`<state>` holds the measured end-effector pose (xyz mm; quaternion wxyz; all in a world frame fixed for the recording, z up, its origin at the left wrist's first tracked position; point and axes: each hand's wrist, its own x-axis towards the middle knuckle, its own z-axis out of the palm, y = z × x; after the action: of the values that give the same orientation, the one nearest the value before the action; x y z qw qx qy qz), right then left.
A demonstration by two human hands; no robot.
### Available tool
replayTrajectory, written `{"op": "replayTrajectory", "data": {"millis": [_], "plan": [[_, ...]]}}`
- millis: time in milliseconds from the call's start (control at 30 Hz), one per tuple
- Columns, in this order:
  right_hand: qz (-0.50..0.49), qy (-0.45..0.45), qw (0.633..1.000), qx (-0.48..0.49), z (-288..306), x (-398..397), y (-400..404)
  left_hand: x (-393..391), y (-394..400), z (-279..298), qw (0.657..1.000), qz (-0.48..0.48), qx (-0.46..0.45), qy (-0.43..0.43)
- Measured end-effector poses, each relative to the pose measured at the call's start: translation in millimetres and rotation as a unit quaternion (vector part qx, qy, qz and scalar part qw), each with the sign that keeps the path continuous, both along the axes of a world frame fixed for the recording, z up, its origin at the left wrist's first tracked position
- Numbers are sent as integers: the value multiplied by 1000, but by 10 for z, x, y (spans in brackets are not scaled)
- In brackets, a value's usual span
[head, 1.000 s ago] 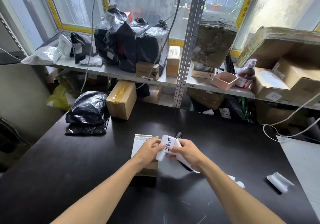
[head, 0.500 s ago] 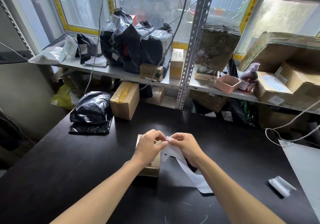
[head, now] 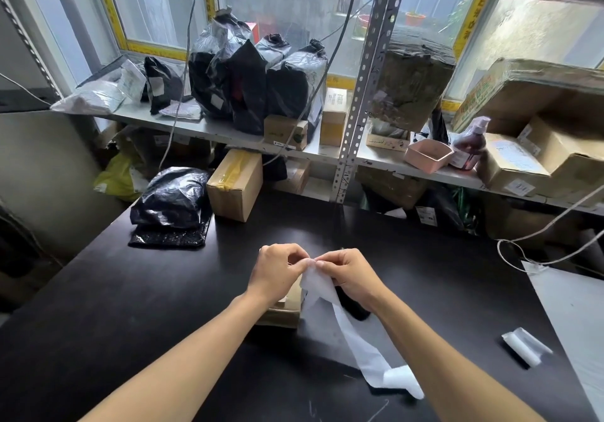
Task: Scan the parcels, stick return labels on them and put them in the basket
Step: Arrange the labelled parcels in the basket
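Note:
My left hand [head: 277,273] and my right hand [head: 348,278] meet over the black table, and both pinch the top end of a white label strip [head: 353,333]. The strip hangs down from my fingertips and trails across the table towards me. A small cardboard parcel [head: 284,312] lies on the table under my left hand and wrist, mostly hidden. A dark object [head: 354,310] lies under my right wrist; I cannot tell what it is. No basket shows.
A black bag parcel [head: 171,199] and a taped cardboard box [head: 235,183] sit at the table's far left. A short white label roll [head: 526,346] lies at the right. Shelves behind hold several bags, boxes, a pink tub [head: 428,155] and a bottle [head: 469,147]. White cables hang right.
The folded label with print facing up has been unfolded; its strip now hangs long and reaches the table. Both hands have come closer together at its top end.

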<state>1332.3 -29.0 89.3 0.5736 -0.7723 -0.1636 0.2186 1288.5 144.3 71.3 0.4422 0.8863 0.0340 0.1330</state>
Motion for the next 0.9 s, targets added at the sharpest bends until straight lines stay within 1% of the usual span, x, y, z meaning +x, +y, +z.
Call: {"op": "replayTrajectory", "data": {"millis": [167,267,367,467,533,633,767,800,900], "plan": [[-22,-20,999,-29,-76,-43,22,-11,-34,-3,999,3,17,28],[-29,-39,998,-45,-104,-59,14,13,-4,-51,998,30,-17,52],[-44,-43,997,-39,-123,-72,7,14,27,-96,994,-6,-68,88],[-56,-21,998,-7,-119,-85,-7,-16,10,-102,988,-36,-119,92],[-63,7,998,22,-122,-112,-12,-22,1,-112,988,-37,-126,82],[-72,34,994,68,-133,-159,-26,-33,-28,-122,991,-43,-107,63],[-82,40,994,61,-130,-168,-45,-52,-77,-121,996,-24,-79,31],[-84,43,994,58,-124,-169,-46,-53,-82,-121,998,-24,-60,23],[-89,34,994,46,-109,-185,-54,-55,-87,-117,997,-59,49,-5]]}}
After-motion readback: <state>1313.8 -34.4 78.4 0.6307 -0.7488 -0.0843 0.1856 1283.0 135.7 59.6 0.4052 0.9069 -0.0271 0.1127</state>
